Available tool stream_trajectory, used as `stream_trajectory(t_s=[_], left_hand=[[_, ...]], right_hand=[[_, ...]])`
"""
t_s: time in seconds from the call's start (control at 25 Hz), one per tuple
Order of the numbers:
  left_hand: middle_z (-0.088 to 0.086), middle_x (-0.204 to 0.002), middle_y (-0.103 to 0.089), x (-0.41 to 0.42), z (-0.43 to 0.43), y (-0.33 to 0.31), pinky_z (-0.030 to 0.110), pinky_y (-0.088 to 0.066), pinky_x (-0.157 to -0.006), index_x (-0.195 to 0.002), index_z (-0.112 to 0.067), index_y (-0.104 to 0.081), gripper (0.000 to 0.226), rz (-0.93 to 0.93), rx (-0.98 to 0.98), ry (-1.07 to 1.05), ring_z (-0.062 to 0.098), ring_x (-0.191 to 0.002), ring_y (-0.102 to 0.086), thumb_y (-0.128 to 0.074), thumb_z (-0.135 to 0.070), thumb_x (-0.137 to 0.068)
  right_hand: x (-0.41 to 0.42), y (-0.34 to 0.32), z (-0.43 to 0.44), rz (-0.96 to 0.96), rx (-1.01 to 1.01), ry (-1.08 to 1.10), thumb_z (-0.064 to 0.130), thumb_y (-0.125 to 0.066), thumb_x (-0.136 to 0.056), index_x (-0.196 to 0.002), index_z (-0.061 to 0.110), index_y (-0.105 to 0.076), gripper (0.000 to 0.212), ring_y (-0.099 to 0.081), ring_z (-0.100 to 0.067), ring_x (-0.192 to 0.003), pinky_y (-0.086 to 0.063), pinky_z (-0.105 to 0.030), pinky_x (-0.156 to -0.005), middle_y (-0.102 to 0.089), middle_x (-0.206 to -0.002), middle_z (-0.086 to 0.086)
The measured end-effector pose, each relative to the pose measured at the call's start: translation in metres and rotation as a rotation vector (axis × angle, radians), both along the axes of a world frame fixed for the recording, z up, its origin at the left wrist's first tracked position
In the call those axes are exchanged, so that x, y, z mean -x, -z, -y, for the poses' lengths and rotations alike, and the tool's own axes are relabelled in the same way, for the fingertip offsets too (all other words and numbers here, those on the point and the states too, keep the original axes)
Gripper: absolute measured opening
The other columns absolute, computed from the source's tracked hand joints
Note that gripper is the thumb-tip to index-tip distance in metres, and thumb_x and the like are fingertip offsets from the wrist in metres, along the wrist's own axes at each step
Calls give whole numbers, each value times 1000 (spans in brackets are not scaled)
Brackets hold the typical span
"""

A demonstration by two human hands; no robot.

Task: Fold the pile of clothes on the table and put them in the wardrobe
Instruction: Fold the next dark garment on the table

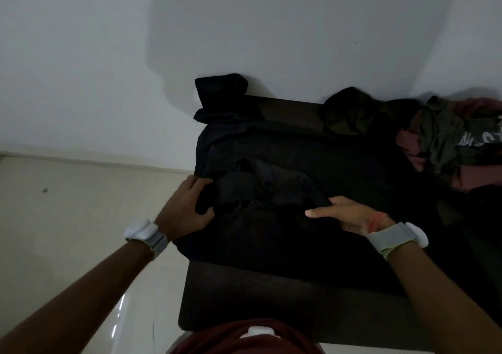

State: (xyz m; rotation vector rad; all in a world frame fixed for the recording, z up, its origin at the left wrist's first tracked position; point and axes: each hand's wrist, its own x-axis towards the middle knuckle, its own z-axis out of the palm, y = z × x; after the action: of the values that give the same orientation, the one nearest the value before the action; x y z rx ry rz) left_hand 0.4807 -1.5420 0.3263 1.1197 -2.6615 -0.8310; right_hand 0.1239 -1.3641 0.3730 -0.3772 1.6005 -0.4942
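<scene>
Though flat, black garment crosswise.

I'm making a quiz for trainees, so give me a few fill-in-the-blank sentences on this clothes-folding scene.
1. The left hand grips the black garment at its ___ side.
2. The unfolded clothes pile lies on the far ___ part of the table.
3. The folded black stack sits at the table's far corner, against the ___.

Missing words: left; right; wall.
</scene>
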Motion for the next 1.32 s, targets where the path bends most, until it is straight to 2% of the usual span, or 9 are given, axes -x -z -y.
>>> stream_trajectory(t_s=[0.24, 0.4, 0.6, 0.76, 0.88, 1.0, 1.08, 1.2, 1.32], left_hand=[[10, -113, -58, 1, -9, 9, 38, -49, -77, -129, -7, -58, 45, -2, 313, 81, 28, -96, -57, -56, -30, -90], [9, -100, -62, 15, -13, 2, 39, -47, -70, -112, -8, -65, 37, 10, 296, 70, 32, -87, -60, -46, -27, -87], [-2, -81, -58, 18, -25, -27, 33, -39, -62, -95, -17, -56, 19, -134, 243, -320, 20, -71, -52, -55, -25, -77], [-1, -77, -53, 8, -41, -33, 35, -37, -61, -86, -15, -50, 13, -165, 293, -398, 21, -69, -47, -52, -19, -73], [3, -81, -50, -5, -48, -18, 36, -37, -59, -76, -11, -48, 12, -94, 354, -168, 26, -75, -46, -49, -19, -67], [9, -106, -55, -10, -49, -6, 40, -44, -72, -78, -10, -49, 17, -4, 282, -5, 35, -91, -52, -46, -20, -65], [11, -128, -55, -7, -52, -7, 43, -46, -86, -89, -12, -53, 26, 27, 220, 17, 39, -108, -54, -51, -20, -65], [7, -146, -49, 9, -57, -15, 44, -44, -102, -117, -16, -54, 50, -1, 142, -11, 30, -127, -50, -59, -30, -69], [5, -161, -32, 29, -53, -19, 42, -32, -117, -149, -17, -37, 82, 45, 111, 43, 26, -146, -32, -63, -40, -74]], right_hand=[[7, -25, -42, -267, 0, -365, 34, -88, -75, -102, 27, -77, 30, -70, -8, -98, -52, -28, -93, -77, -100, 10], [8, -22, -58, -231, 218, 146, 1, -72, -84, -93, 10, -73, 13, -70, -24, -98, -51, -32, -91, -76, -95, -3], [41, -41, -69, 140, 347, 672, 14, -53, -69, -60, 13, -59, 11, -57, -17, -52, -50, -30, -56, -55, -60, -4], [67, -45, -84, 7, 283, 291, 28, -71, -64, -67, 4, -48, 33, -42, -17, -36, -42, -29, -45, -42, -47, -11], [75, -25, -88, -340, 26, 62, 46, -73, -86, -82, 10, -74, 36, -70, -18, -70, -51, -27, -64, -73, -76, -7], [62, -6, -90, -662, 119, -105, 72, -68, -73, -96, 23, -72, 54, -67, -15, -94, -49, -28, -84, -70, -96, 2], [41, 1, -93, -757, 348, -154, 76, -70, -70, -108, 27, -67, 62, -61, -9, -101, -47, -25, -90, -62, -105, 10], [10, 14, -97, -1006, 559, -578, 81, -67, -71, -126, 28, -57, 77, -50, -8, -108, -45, -28, -93, -52, -119, 10], [-1, 37, -98, -1182, 540, -728, 48, -65, -85, -127, 18, -61, 51, -57, -21, -110, -51, -33, -88, -54, -122, -1]])
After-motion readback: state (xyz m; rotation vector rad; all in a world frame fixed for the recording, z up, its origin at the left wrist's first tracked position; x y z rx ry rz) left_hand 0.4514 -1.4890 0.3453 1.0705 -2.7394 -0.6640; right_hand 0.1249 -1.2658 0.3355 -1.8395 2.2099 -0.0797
